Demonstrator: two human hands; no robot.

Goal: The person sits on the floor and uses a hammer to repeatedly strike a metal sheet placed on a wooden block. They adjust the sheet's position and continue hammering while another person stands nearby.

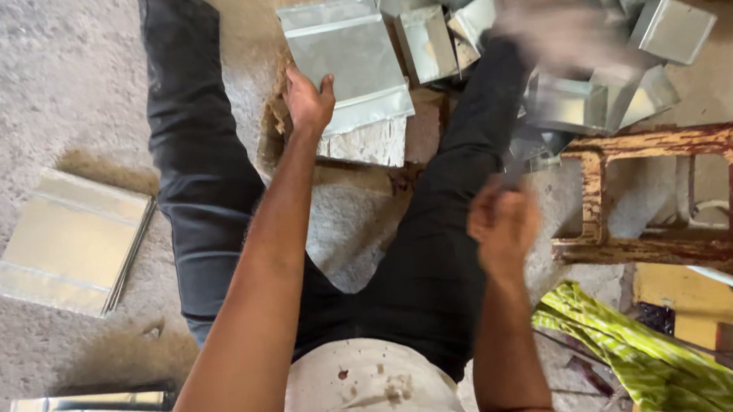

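One metal sheet (346, 59), flat on a block (370, 142) between outstretched black-trousered legs (197, 158), pressed at its near-left edge by left hand (309, 101), fingers spread on top, not closed around it. Right hand (501, 221) clenched around handle of a blurred tool (558, 38), raised above right leg. Heap of folded metal boxes (602, 91) beyond; stack of flat sheets (73, 242) on floor at left; worn red stool (680, 199) at right.

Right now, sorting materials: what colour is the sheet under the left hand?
Shiny silver-grey metal sheet, seen in the head view.
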